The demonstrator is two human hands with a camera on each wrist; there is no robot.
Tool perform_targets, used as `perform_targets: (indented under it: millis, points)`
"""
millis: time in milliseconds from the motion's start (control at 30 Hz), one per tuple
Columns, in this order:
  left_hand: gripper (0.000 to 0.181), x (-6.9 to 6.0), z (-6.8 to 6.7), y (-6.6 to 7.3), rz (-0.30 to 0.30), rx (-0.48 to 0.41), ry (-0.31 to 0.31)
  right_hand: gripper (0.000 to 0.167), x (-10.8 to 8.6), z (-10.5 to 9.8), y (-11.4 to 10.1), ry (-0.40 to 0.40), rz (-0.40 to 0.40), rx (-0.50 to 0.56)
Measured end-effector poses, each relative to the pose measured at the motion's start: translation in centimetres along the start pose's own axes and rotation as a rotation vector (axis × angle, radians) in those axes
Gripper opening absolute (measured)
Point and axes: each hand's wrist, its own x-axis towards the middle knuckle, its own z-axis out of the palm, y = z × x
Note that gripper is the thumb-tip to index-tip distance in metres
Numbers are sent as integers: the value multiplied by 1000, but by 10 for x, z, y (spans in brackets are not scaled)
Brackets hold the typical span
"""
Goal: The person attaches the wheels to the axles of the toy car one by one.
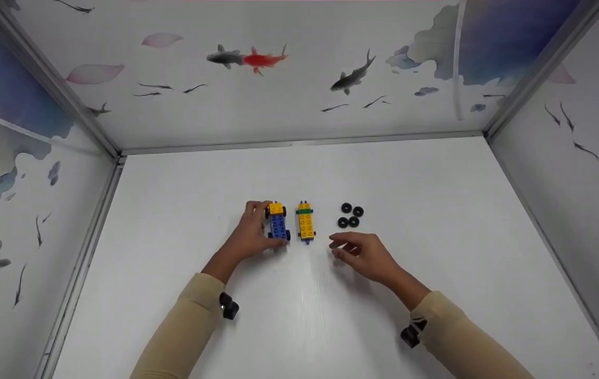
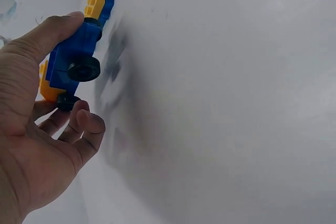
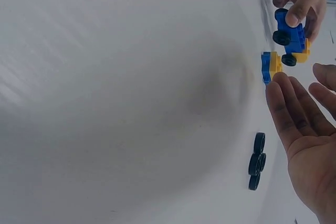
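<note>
My left hand (image 1: 248, 234) grips a toy building-block car (image 1: 278, 226), thumb at its near end and fingers at the far end. Its blue body (image 2: 68, 59) carries a yellow block and black wheels; in the left wrist view it is raised off the table. Just right of it lies a second toy chassis (image 1: 306, 222), yellow on top with a green crosspiece and a blue underside, no tyres on its axle ends. My right hand (image 1: 370, 257) hovers to the right of this chassis with fingers extended, holding nothing. Beyond the hand lie several loose black tyres (image 1: 353, 221).
Everything lies on a white tabletop (image 1: 436, 210). White panels printed with fish and petals, such as the back wall (image 1: 289, 105), enclose it at the back and both sides, with metal edging (image 1: 299, 143) along the joints.
</note>
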Motion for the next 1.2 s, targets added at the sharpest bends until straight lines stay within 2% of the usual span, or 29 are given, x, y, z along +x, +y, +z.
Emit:
perform_targets:
  millis: [267,533,933,1200]
  points:
    - [111,5,-10,-9,-25,65,-44,37,-2,-1,0,-8,4,18]
    - [114,7,-14,-14,-62,28,-81,37,-3,-3,-1,-7,-3,19]
    - [120,5,-17,-16,-66,-11,-83,37,-4,-5,3,-11,4,28]
    - [123,0,-18,-10,-66,-52,-49,37,-6,-9,4,-13,6,22]
